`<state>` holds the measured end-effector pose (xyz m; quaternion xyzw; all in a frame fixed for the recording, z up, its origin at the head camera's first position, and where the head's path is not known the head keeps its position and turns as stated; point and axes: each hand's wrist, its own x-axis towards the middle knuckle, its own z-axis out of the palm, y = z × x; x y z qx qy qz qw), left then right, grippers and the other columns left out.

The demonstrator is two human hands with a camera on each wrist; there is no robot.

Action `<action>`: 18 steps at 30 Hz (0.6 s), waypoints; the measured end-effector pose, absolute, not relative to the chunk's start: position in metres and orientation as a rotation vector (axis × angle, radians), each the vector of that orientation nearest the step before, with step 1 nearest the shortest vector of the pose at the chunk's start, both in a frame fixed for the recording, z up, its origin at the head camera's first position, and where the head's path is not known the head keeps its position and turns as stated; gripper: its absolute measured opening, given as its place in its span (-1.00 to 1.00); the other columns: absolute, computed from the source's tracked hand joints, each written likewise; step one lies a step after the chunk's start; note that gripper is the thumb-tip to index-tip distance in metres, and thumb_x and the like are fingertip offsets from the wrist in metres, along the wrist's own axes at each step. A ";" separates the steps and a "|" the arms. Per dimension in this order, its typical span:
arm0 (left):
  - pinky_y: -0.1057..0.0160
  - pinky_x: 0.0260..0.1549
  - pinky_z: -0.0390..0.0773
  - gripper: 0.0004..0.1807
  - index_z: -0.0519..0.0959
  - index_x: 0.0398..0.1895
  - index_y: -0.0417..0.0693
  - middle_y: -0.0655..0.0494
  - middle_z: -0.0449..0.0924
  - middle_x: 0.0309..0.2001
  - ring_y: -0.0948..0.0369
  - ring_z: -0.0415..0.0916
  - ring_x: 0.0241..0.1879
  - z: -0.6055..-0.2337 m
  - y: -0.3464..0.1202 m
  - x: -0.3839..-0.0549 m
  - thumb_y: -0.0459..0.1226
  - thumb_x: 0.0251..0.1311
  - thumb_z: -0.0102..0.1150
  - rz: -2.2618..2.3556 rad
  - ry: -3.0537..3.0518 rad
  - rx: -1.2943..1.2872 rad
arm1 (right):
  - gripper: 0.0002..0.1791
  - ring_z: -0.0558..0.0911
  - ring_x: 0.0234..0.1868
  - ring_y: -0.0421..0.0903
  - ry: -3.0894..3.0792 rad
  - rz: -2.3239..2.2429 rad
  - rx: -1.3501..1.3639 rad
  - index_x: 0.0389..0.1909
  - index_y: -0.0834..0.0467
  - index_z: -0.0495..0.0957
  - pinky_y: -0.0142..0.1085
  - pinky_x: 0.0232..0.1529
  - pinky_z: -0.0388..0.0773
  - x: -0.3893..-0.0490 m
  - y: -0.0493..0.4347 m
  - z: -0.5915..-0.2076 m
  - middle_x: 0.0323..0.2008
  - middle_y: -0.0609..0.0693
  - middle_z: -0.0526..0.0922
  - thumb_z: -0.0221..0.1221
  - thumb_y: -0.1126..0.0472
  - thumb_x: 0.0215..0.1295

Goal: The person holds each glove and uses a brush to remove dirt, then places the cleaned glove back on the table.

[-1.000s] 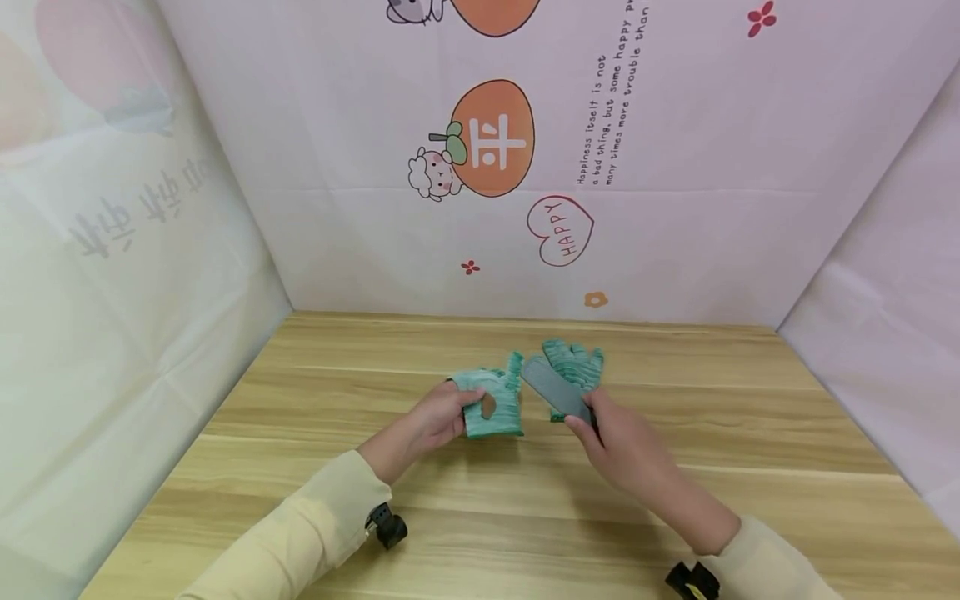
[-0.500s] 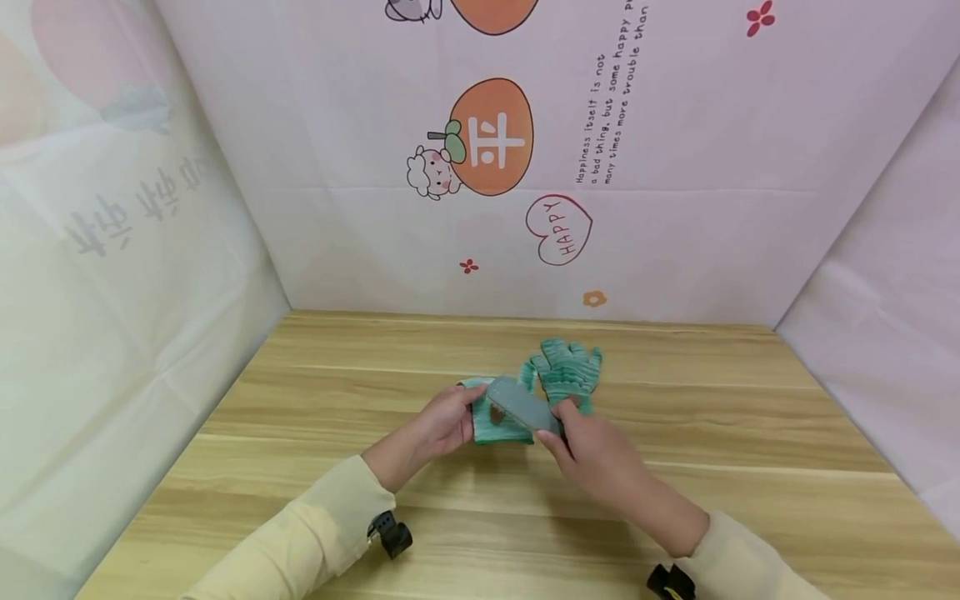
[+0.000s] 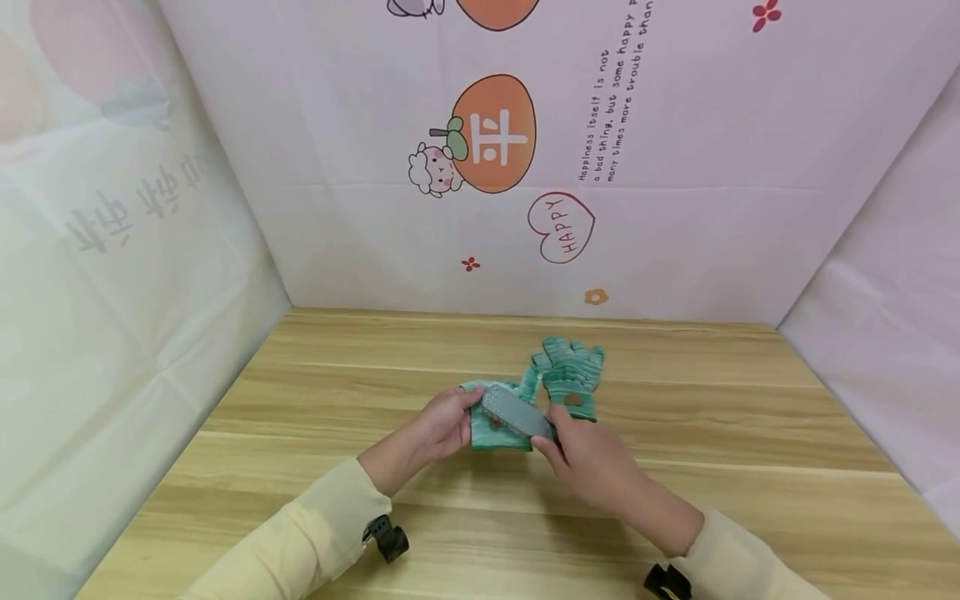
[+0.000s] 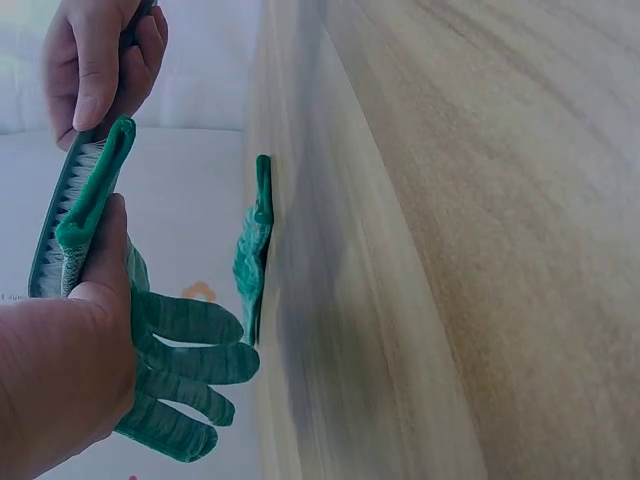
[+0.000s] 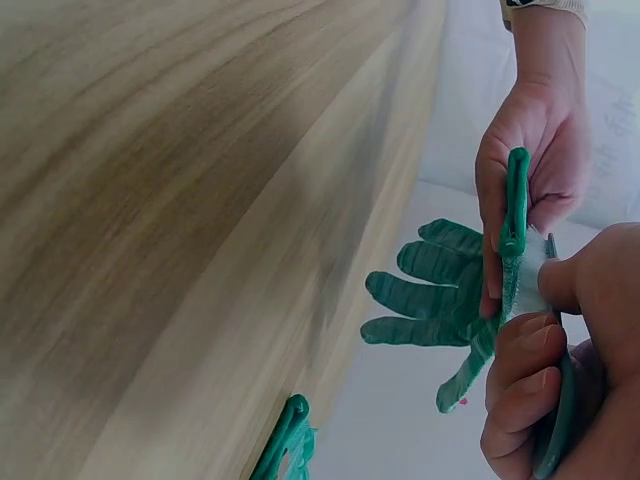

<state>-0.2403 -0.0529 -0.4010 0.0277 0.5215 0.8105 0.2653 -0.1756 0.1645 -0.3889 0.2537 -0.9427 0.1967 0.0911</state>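
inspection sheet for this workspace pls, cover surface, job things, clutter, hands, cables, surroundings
Surface: wood-grain table
Job's things: bristle brush, held up, bristles toward the held glove; second glove lies on the table; both gloves green-streaked
Clutter: nothing seen
Left hand: pinches the held glove
Right hand: grips the brush by one end
Cables: nothing seen
Surroundings: printed white backdrop, pale side sheets
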 end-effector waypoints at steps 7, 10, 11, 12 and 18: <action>0.19 -0.09 0.60 -0.71 0.33 -0.04 -0.34 0.05 0.62 -0.30 0.22 0.64 -0.24 -0.404 -0.057 -0.240 -0.27 0.57 -0.35 2.172 1.419 0.087 | -0.75 0.29 -0.68 -0.26 -2.807 0.585 0.733 -0.20 0.16 0.38 -0.41 -0.68 0.27 -0.175 0.168 -0.391 -0.63 -0.17 0.32 0.11 0.03 0.45; 0.17 -0.07 0.59 -0.66 0.33 0.02 -0.38 0.02 0.64 -0.26 0.19 0.65 -0.18 -0.404 -0.060 -0.240 -0.24 0.57 -0.36 2.151 1.434 0.092 | -0.74 0.30 -0.67 -0.25 -2.824 0.581 0.713 -0.18 0.16 0.40 -0.40 -0.68 0.27 -0.174 0.169 -0.391 -0.62 -0.16 0.35 0.10 0.02 0.45; 0.16 -0.07 0.58 -0.64 0.33 0.05 -0.39 0.01 0.65 -0.24 0.17 0.65 -0.17 -0.404 -0.060 -0.240 -0.24 0.58 -0.36 2.145 1.441 0.093 | -0.74 0.30 -0.67 -0.25 -2.830 0.576 0.708 -0.17 0.17 0.40 -0.41 -0.68 0.27 -0.174 0.170 -0.391 -0.63 -0.15 0.35 0.10 0.02 0.45; 0.13 -0.05 0.58 -0.63 0.32 0.08 -0.40 0.00 0.66 -0.23 0.16 0.65 -0.15 -0.404 -0.061 -0.240 -0.23 0.58 -0.36 2.140 1.442 0.094 | -0.73 0.30 -0.67 -0.25 -2.836 0.580 0.703 -0.17 0.16 0.40 -0.41 -0.69 0.26 -0.174 0.171 -0.391 -0.63 -0.15 0.35 0.09 0.02 0.45; 0.21 -0.12 0.61 -0.70 0.32 0.00 -0.36 0.02 0.63 -0.27 0.21 0.65 -0.21 -0.403 -0.063 -0.239 -0.27 0.57 -0.34 2.162 1.444 0.060 | -0.74 0.29 -0.68 -0.24 -2.855 0.573 0.679 -0.21 0.17 0.41 -0.41 -0.69 0.25 -0.172 0.174 -0.392 -0.63 -0.14 0.33 0.12 0.04 0.44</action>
